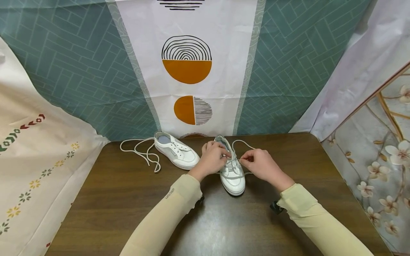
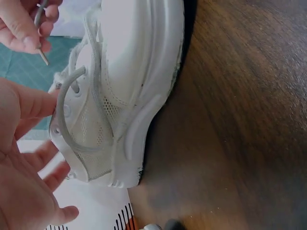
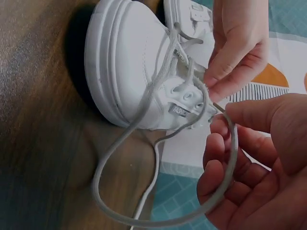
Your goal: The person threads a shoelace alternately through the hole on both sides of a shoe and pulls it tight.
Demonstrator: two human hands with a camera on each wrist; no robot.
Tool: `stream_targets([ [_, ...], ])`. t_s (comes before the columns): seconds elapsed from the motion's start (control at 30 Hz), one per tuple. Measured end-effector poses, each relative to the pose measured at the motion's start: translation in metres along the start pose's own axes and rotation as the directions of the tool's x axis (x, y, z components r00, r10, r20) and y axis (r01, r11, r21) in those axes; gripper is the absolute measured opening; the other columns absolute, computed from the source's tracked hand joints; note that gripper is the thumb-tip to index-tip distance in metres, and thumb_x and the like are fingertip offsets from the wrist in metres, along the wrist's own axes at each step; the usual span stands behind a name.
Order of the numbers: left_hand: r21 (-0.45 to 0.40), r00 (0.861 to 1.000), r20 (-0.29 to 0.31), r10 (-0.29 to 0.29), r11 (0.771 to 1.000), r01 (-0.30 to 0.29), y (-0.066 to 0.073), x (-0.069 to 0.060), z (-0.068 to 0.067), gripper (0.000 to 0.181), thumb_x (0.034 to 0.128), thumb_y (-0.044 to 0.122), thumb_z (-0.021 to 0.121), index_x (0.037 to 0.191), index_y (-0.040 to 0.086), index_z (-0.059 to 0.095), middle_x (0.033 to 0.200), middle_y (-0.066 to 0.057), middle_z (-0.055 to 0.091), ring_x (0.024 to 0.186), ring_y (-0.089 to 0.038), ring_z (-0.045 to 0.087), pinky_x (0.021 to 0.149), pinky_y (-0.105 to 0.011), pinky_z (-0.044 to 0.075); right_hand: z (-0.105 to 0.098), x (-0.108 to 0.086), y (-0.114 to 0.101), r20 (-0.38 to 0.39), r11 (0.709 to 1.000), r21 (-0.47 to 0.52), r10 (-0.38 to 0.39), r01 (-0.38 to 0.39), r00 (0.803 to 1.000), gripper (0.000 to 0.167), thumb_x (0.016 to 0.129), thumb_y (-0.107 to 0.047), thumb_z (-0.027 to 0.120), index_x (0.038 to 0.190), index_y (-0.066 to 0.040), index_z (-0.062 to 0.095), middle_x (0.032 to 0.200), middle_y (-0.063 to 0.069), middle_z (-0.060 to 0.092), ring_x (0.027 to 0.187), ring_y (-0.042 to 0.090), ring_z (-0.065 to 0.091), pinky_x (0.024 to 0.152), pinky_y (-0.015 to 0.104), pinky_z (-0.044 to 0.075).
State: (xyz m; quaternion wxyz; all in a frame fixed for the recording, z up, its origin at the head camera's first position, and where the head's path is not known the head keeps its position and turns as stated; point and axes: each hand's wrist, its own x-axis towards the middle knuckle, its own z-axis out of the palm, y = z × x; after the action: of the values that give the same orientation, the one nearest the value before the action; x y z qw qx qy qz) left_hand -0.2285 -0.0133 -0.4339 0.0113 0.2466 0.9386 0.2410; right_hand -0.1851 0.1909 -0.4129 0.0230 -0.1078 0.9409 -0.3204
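Observation:
A white lace-up sneaker (image 1: 235, 186) stands on the table, its toe toward me. My left hand (image 1: 209, 158) is at its opening; in the left wrist view the thumb and index finger pinch the eyelet flap (image 2: 76, 124), the other fingers spread behind it. My right hand (image 1: 261, 165), on the other side, pinches a pale grey shoelace (image 3: 230, 158) close to its tip, which points at the eyelets in the right wrist view. The lace hangs in a wide loop below that hand. Other lace strands cross the shoe's front and run through lower eyelets.
A second white sneaker (image 1: 177, 153) sits to the left, its loose shoelace (image 1: 141, 153) trailing on the table beside it. The brown wooden table (image 1: 128, 209) meets a patterned cloth (image 1: 278, 89) at its back edge. More cloth hangs at both sides.

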Motion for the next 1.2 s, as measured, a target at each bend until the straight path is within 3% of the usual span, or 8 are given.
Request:
stream_targets([
  [0.1,0.008,0.999,-0.004,0.035,0.999,-0.035,-0.001,0.001,0.001,0.023,0.0897,0.019,0.055,0.100,0.030,0.073,0.111,0.009,0.064,0.121,-0.027,0.041,0.107,-0.062,0.013,0.002,0.001,0.000,0.002,1.000,-0.004,-0.012,0.012,1.000,0.013,0.087,-0.027,0.064,0.088,-0.016,0.072,0.078,-0.005,0.066,0.067,0.011,0.056,0.058,0.027,0.046],
  [0.27,-0.049,1.000,0.010,0.025,0.998,-0.024,-0.004,0.002,0.003,0.021,0.0903,0.018,0.056,0.099,0.027,0.074,0.106,0.013,0.069,0.119,-0.023,0.047,0.109,-0.060,0.013,0.004,0.002,0.001,0.030,0.998,-0.036,-0.044,0.045,0.999,0.012,0.087,-0.024,0.065,0.089,-0.014,0.072,0.076,-0.006,0.066,0.065,0.011,0.054,0.062,0.029,0.045],
  [0.47,-0.060,0.999,0.006,0.032,0.998,-0.032,-0.005,0.003,0.004,0.021,0.0890,0.017,0.057,0.099,0.025,0.074,0.106,0.012,0.069,0.117,-0.020,0.049,0.110,-0.059,0.013,0.008,0.004,0.005,0.053,0.993,-0.106,-0.051,0.056,0.997,0.010,0.087,-0.022,0.065,0.089,-0.014,0.072,0.079,-0.007,0.066,0.067,0.009,0.055,0.066,0.028,0.045],
  [0.87,-0.082,0.998,0.004,0.060,0.995,-0.060,-0.006,0.002,0.004,0.020,0.0892,0.017,0.059,0.101,0.024,0.074,0.101,0.013,0.070,0.108,-0.014,0.053,0.105,-0.053,0.025,0.014,0.008,0.006,0.069,0.995,-0.087,-0.032,0.038,0.997,0.009,0.086,-0.022,0.067,0.088,-0.015,0.071,0.081,-0.006,0.066,0.067,0.009,0.054,0.060,0.026,0.045],
  [1.2,-0.112,0.998,0.001,0.061,0.992,-0.060,-0.008,0.001,0.005,0.020,0.0895,0.019,0.059,0.101,0.026,0.073,0.104,0.014,0.069,0.112,-0.015,0.052,0.104,-0.053,0.027,0.020,0.010,0.009,0.062,0.994,-0.106,-0.034,0.040,0.997,0.009,0.087,-0.022,0.065,0.090,-0.016,0.072,0.083,-0.005,0.067,0.063,0.008,0.054,0.059,0.025,0.044],
])
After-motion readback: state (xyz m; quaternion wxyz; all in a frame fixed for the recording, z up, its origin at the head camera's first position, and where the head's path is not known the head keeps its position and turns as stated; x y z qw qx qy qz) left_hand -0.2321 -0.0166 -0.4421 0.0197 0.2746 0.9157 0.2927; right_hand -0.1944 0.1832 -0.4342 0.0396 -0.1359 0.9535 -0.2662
